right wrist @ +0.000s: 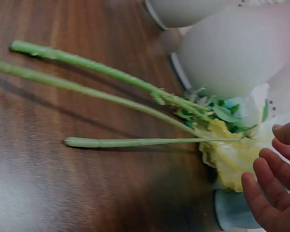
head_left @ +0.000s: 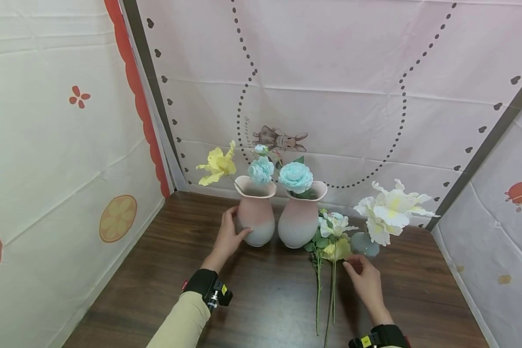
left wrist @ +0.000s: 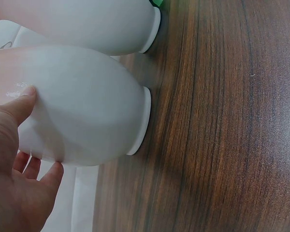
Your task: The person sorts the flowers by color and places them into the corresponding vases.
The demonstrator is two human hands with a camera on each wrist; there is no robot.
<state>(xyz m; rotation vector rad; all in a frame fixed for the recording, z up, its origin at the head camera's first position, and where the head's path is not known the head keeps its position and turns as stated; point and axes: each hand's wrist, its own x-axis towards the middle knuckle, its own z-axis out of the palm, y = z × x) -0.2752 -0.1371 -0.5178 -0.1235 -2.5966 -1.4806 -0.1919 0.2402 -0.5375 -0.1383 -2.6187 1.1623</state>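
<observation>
Left hand: the hands are apart; this one is curled about the outer side of the left vase, thumb in front and fingers round behind, a hold that seems meant to steady it.
Left vase: upright within the left hand's grip; a yellow flower leans from its mouth, above that hand, probably because the wide rim lets the stem tilt.
Right vase: upright between the hands, just beyond the gripped one; its rim props a large blue flower.
Right hand: fingers loosely bent and parted, apparently holding nothing; it is just beside the loose yellow bloom, though whether a fingertip touches a petal I cannot tell.
Loose stems: laid on the tabletop left of the right hand, cut ends toward the person, probably to keep them within reach.
Blue-grey vessel: just beyond the right hand; a large white flower rises above it, perhaps standing in it.
</observation>
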